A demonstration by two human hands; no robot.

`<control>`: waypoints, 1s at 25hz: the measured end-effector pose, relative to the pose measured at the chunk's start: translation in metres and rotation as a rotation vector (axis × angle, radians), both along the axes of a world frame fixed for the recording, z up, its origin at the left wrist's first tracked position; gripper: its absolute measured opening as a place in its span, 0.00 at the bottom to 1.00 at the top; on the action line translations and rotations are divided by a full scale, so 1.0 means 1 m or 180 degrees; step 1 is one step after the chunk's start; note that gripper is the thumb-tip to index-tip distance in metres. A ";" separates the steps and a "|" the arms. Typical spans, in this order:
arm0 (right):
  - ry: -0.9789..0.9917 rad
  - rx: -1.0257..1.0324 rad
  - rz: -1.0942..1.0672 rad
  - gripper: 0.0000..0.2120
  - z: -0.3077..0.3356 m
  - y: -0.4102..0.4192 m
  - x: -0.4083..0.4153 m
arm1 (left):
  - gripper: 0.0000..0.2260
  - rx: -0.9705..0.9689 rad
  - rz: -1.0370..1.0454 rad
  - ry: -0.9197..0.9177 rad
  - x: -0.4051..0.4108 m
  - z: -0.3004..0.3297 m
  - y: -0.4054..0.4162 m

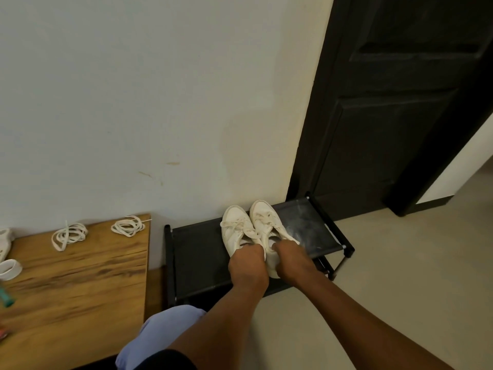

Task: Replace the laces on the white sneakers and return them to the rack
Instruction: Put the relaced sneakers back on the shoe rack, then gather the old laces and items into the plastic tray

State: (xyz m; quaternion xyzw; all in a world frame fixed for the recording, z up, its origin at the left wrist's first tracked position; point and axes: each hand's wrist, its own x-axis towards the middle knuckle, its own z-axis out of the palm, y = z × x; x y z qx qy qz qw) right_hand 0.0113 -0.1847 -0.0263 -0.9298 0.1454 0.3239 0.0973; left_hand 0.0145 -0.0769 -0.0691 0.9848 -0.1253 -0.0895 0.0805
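Wall: a pale, scuffed wall (pixel 133 102) filled most of the view, with the rack and table standing against its foot.
Door: a dark panelled door (pixel 394 102) stood to the right of the wall, just behind the rack's far right corner.
Floor: a light, smooth floor (pixel 373 276) ran from the door to the person's knee.
Table: a wooden table (pixel 80 289) sat left of the rack, close beside it.
Rack: a low black rack (pixel 197 249) with a fabric top shelf, dusty white toward its right end; a lower tier showed under the right edge.
Knee: a knee in light blue cloth (pixel 160 337) was just in front of the rack.
Sneakers: two white sneakers (pixel 253 228) stood side by side and touching on the top shelf, toes toward the wall, laced, the fabric greyed and worn.
Left hand: the left hand (pixel 246 265) gripped the heel of the left shoe, fingers curled into its opening.
Right hand: the right hand (pixel 290 260) held the heel of the right shoe, fingers hooked inside.
Loose laces: two bundles of white laces (pixel 70 235) (pixel 128 226) lay apart at the table's far edge.
Table's left edge: a white loop (pixel 9 268) and a teal object (pixel 6 299), both blurred.
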 end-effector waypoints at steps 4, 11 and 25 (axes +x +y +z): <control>-0.0763 -0.0148 0.0250 0.23 0.006 0.002 -0.024 | 0.15 -0.0003 0.0030 0.0226 -0.003 0.011 0.002; -0.1454 -0.0839 0.0635 0.21 0.026 0.030 -0.034 | 0.17 -0.0334 0.0152 0.0208 0.000 0.075 0.021; -0.2172 0.1168 0.0432 0.11 0.063 0.225 0.064 | 0.17 -0.0277 0.0393 -0.0232 0.028 0.109 0.315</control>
